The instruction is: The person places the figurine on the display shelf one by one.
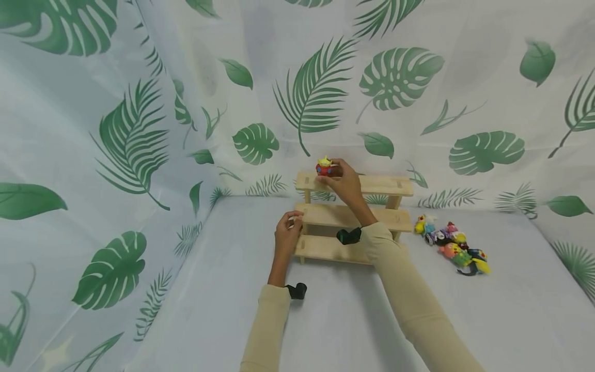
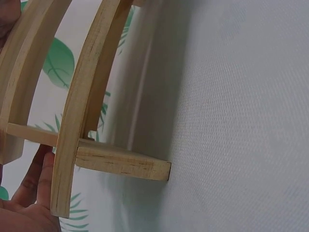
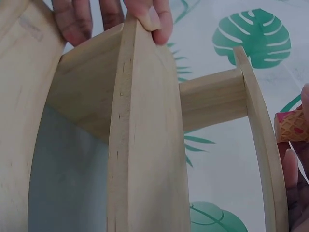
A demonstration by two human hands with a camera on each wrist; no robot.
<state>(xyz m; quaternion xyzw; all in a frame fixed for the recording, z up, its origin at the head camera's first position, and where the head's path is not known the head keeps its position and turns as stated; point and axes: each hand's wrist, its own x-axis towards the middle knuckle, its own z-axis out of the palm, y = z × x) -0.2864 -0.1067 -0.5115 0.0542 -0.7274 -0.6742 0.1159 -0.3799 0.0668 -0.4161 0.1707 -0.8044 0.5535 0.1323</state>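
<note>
Right hand [image 1: 346, 181] has the little figurine [image 1: 324, 166] pinched between thumb and fingers, up at the left end of the top tier; can't tell if it's touching the wood. Left hand [image 1: 288, 232] is pinching the left end of the middle tier of the wooden rack [image 1: 381, 185]. The toy's red and yellow, and I'd guess light, stiff plastic, maybe a bit slick but not fragile. I'd hold it round the fat red middle. Rack looks stiff but light enough to nudge, so its board ends seem good grips. More toys [image 1: 449, 251] are heaped to the right.
</note>
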